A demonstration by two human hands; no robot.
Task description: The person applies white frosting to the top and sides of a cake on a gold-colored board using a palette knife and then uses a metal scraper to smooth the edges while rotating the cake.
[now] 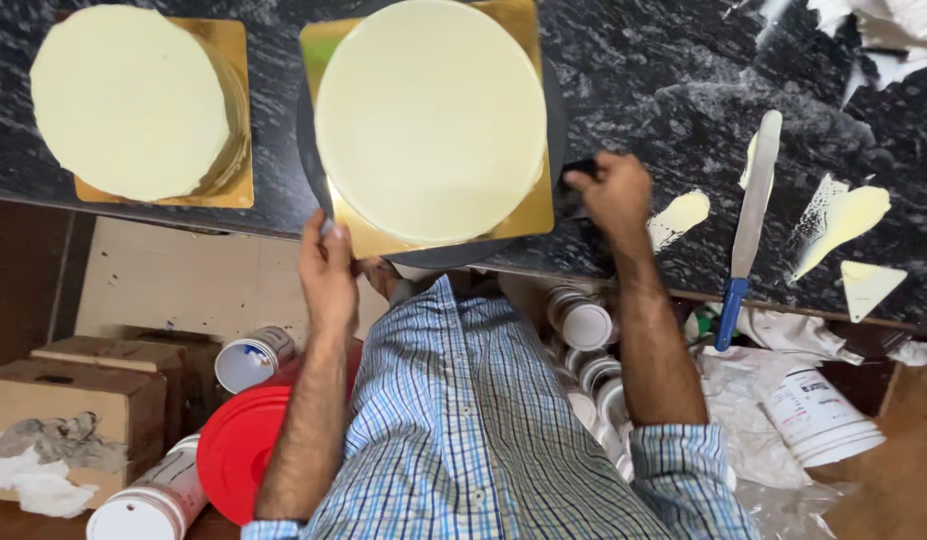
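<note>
Cream icing already lies smooth over the round cake (430, 120) on its gold board (528, 215) and dark turntable (443, 255) at the black marble tabletop (663, 90) edge. Left hand (328, 270) rests open-fingered against the board's near corner; right hand (608, 190) is closed around a small dark object (575, 172), kind unclear, at the cake's side. A second iced cake (128, 100) and smeared palette knife (753, 200) sit nearby; the sides appear unfinished.

The small dark tool (575, 180) gripped in the right hand (613, 195) is mostly covered by the fingers, so its kind cannot be told. The top of the round cream-iced cake (430, 120) (on its gold square board (528, 215)) is cut off by the picture's upper edge.
</note>
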